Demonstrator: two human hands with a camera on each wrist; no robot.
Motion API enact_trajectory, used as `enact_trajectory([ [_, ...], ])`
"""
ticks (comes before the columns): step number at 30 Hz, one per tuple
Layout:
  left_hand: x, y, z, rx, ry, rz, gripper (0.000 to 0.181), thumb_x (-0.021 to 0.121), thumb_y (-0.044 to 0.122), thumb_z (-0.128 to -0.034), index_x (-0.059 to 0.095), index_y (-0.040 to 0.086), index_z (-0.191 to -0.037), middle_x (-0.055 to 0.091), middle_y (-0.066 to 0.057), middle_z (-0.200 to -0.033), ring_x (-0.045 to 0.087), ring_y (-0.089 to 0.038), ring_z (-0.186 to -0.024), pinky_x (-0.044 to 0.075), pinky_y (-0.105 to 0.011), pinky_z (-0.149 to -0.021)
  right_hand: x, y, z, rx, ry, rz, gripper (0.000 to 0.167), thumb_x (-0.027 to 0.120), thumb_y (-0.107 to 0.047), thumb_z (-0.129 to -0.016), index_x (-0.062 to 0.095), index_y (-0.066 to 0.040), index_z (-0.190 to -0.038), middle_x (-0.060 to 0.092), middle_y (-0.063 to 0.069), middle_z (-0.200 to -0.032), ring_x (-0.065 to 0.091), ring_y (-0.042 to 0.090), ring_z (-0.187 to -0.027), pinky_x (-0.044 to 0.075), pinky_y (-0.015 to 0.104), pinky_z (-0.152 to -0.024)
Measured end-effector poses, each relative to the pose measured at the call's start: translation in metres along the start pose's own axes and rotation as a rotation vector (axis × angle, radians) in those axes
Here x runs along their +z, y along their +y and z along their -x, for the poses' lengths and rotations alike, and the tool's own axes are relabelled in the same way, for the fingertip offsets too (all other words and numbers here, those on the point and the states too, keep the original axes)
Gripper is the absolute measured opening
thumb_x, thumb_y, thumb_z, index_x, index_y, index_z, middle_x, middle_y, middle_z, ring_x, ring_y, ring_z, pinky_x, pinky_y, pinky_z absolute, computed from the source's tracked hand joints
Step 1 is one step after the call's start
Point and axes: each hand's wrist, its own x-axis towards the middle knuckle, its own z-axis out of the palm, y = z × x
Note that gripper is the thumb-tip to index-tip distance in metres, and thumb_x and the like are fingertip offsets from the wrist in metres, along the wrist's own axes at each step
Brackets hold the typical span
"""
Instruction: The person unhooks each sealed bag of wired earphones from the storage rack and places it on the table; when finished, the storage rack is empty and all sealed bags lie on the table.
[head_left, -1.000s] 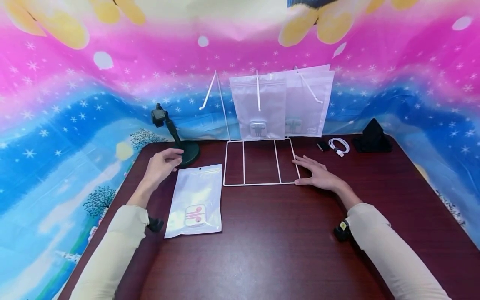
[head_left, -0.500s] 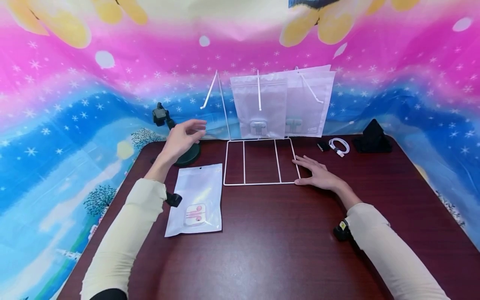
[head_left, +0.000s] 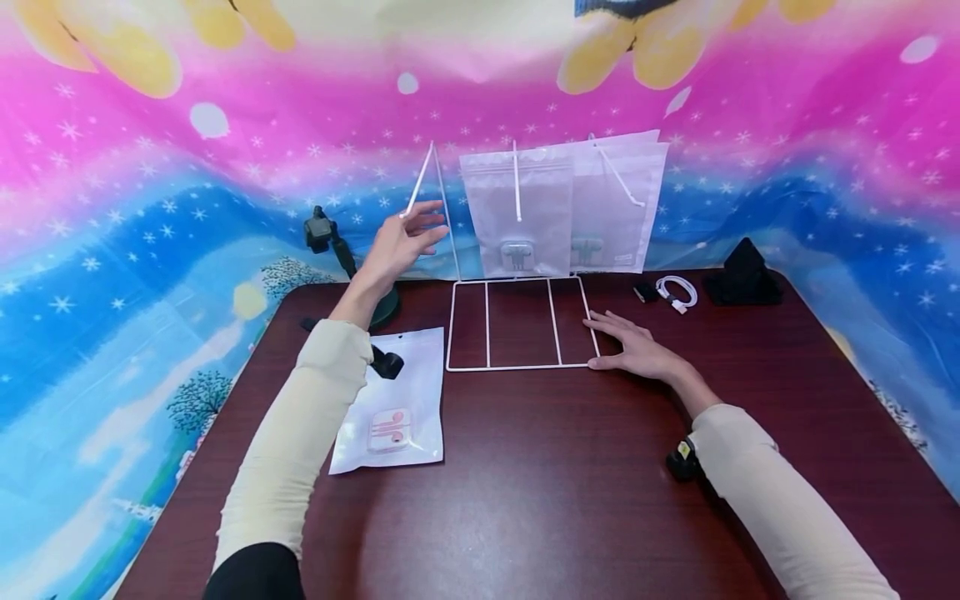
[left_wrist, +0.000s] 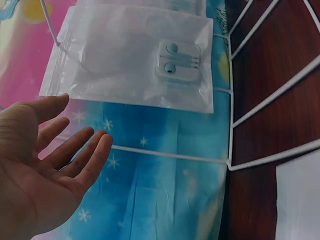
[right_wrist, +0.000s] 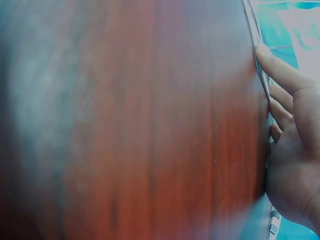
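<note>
My left hand (head_left: 405, 246) is raised beside the left hook (head_left: 418, 183) of a white wire display rack (head_left: 517, 367). In the left wrist view its fingers (left_wrist: 92, 160) are loosely bent, with nothing between them. Whether it touches the hook, I cannot tell. On the tabletop, the right hand (head_left: 637, 348) rests with spread fingers against the right side of the rack's base. A white zip pouch (head_left: 517, 196) with cased earphones showing (left_wrist: 179, 61) hangs at the middle hook. More pouches (head_left: 621, 187) hang at the right hook. Another pouch, with pink earphones (head_left: 390, 429), lies under my left forearm.
A black stand (head_left: 341, 250) with a round base is behind my left arm. At the back right are a coiled white cable (head_left: 677, 293), a small black piece (head_left: 645, 292) and a black holder (head_left: 744, 275). A printed cloth (head_left: 480, 100) walls in the dark wooden table (head_left: 525, 483).
My left hand has risen from beside the black stand's base and moved right to the rack's left hook, its forearm now over the lying pouch. The right hand has stayed in place.
</note>
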Motion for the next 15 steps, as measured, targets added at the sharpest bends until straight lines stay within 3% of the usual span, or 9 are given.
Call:
enact_trajectory([
  [10,0.017,0.018,-0.027,0.016,0.012,0.129,0.057,0.065,0.027,-0.1042,0.046,0.018,-0.157,0.054,-0.012,-0.153,0.057,-0.025,-0.135,0.052,-0.043,-0.106,-0.002,0.000,0.000,0.020,-0.013,0.010,0.084,0.075,-0.042,-0.095,0.035,-0.011,-0.163,0.021,0.016,-0.171,0.005,0.041,-0.159,0.005,0.073,-0.118],
  [15,0.027,0.020,-0.040,-0.023,0.012,0.195,0.058,0.063,0.024,-0.1052,0.043,0.023,-0.159,0.050,-0.010,-0.157,0.054,-0.023,-0.139,0.045,-0.041,-0.113,0.000,-0.003,-0.001,0.010,-0.010,-0.003,0.083,0.075,-0.040,-0.095,0.037,-0.010,-0.162,0.022,0.017,-0.171,0.006,0.042,-0.158,0.005,0.073,-0.118],
])
